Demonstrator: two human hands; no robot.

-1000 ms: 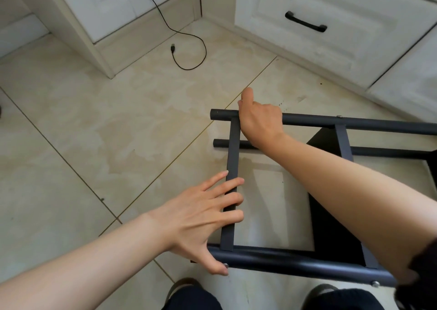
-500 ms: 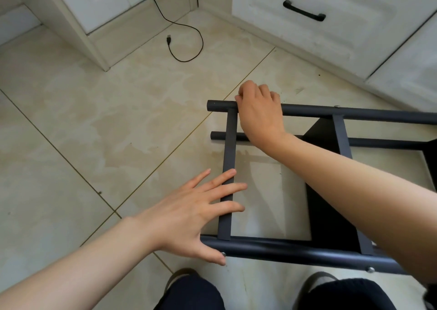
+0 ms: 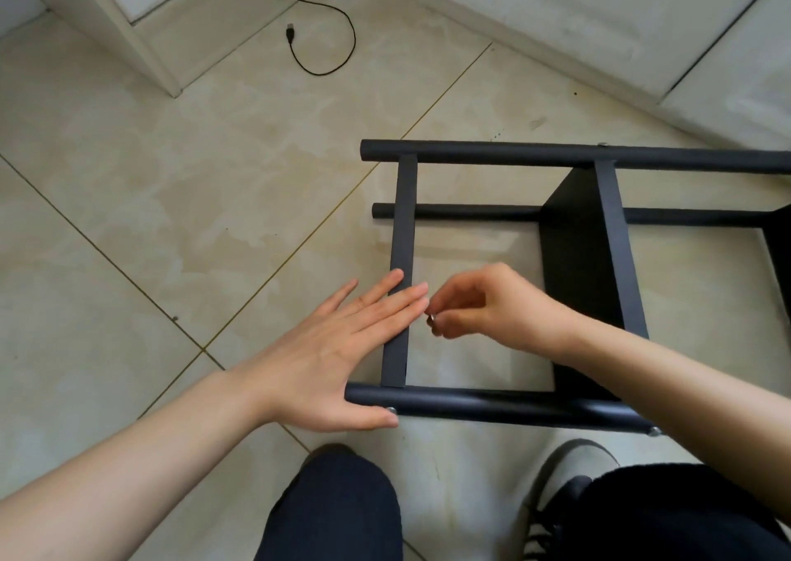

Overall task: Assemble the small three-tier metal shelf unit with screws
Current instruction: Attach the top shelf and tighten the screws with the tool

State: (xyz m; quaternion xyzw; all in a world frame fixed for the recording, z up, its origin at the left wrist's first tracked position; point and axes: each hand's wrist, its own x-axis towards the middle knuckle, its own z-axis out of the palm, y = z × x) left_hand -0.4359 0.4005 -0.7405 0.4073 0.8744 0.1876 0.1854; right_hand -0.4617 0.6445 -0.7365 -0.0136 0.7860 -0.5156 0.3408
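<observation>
while left hand (image 3: 342,346) steadies shelf frame (image 3: 402,235), right hand (image 3: 488,308) pinches screw (image 3: 431,316).

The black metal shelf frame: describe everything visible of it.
The black metal shelf frame lies on its side on the tiled floor, matte, built of round tubes joined by flat crossbars, with a dark panel between them. Silver screw heads show on the tubes. The left hand lies flat on the end crossbar; the right hand pinches a small silver screw beside it.

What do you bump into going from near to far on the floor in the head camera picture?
Dark trouser knee → left hand flat on the shelf frame's crossbar → frame's far tube → black cable → white cabinet.
</observation>
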